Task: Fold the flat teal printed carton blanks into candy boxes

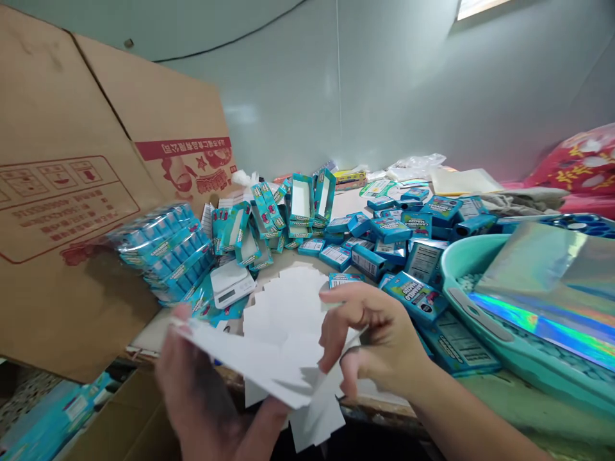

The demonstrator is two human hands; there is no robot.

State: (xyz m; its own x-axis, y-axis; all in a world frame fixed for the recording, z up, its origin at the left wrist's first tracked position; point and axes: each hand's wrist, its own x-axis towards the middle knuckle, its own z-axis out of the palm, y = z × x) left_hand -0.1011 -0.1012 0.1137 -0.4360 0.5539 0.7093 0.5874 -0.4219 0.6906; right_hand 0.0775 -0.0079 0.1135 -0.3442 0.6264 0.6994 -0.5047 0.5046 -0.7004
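Observation:
My left hand [196,397], partly blurred, grips a white cardboard box blank [250,358] by its edges, thumb below and fingers at the far left side. At the other end of the blank, my right hand [384,333] is curled with thumb and fingers pinching a thin raised edge. Below and behind them, a spread of flat white blanks [293,301] lies on the table, some overhanging its front edge. Open, blue-printed carton trays [302,198] stand behind, white inside.
A large brown carton [62,160] rises at left, beside wrapped blue packs [168,250] and a small white scale [230,285]. Many small blue boxes [391,228] are heaped at right. A turquoise basin [451,256] holds pale pieces and shiny film [533,256].

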